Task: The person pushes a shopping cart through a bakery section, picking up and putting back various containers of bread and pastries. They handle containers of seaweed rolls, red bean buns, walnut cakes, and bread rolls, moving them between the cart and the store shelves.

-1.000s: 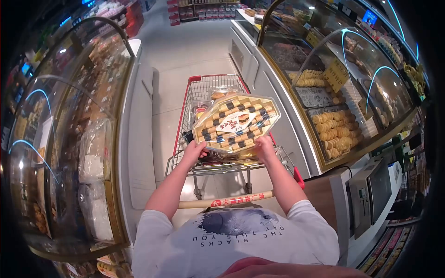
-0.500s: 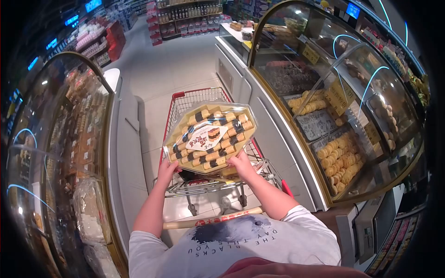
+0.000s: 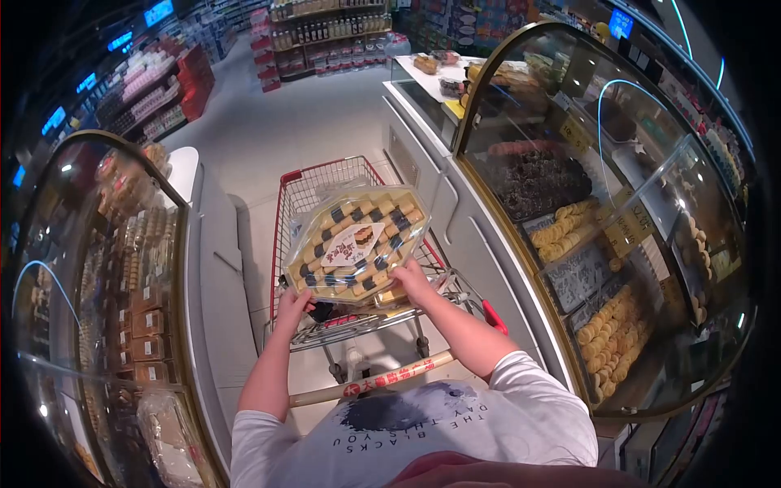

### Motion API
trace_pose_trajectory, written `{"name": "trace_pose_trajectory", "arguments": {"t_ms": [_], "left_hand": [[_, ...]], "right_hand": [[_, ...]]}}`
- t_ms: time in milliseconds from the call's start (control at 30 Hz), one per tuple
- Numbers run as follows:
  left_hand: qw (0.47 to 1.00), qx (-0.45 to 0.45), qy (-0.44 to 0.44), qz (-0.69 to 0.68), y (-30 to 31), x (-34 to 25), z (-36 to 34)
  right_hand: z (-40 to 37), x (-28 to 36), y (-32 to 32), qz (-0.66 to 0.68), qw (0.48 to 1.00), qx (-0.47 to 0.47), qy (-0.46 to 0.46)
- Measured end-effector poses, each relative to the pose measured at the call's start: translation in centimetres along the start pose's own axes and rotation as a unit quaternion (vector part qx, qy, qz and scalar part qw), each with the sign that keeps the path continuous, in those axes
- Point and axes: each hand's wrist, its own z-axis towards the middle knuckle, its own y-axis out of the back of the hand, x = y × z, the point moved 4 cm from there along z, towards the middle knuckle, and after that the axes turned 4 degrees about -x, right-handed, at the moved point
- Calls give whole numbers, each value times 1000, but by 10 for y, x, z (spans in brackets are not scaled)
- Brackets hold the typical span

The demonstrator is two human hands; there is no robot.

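A clear octagonal box of egg rolls (image 3: pixel 382 259), banded in dark and pale and bearing a white label, is held over the cart. My left hand (image 3: pixel 294 304) grips its near left edge, with the fingers closed on the rim. At the near right edge my right hand (image 3: pixel 412 282) is closed on it too; part of its fingers is hidden by the box. Beneath lies the shopping cart (image 3: pixel 334 167), a wire basket with red trim. Its pale handle bar (image 3: pixel 386 378) with red lettering runs close to my shirt.
Curved glass cases flank the aisle: a left display case (image 3: pixel 122 244) with packaged goods and a right display case (image 3: pixel 561 220) with trays of cookies (image 3: pixel 612 346). Past the right one is a white counter (image 3: pixel 415 73). Farther off stand bottle shelves (image 3: pixel 329 32) and a red-sided display (image 3: pixel 195 80).
The egg roll box has moved a little left and down, and both hands with it. The view has shifted, so the right case shows farther right. My grip looks the same.
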Motion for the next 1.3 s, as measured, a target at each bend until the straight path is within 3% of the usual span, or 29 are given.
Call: {"name": "trace_pose_trajectory", "arguments": {"t_ms": [100, 200, 400, 500, 567, 1033, 1133, 1300], "left_hand": [[999, -6, 20, -27, 4, -6, 40], [998, -17, -24, -56, 11, -31, 77], [999, -26, 20, -28, 42, -21, 180], [999, -14, 39, 8, 53, -24, 229], [999, -15, 43, -7, 57, -40, 256], [989, -142, 22, -21, 153, -114, 471], [994, -96, 38, 45, 168, -121, 519], [995, -85, 42, 29, 186, -128, 597]], "right_hand": [[50, 5, -4, 15, 1000, -11, 18], [103, 11, -13, 26, 999, -2, 27], [205, 21, -35, -20, 999, 32, -29], [255, 30, -47, -5, 1000, -9, -9], [288, 42, -54, -8, 1000, 25, -9], [545, 51, -142, -64, 992, 109, 2], [600, 51, -156, -41, 993, 114, -13], [689, 65, -179, 16, 995, 91, -34]]}}
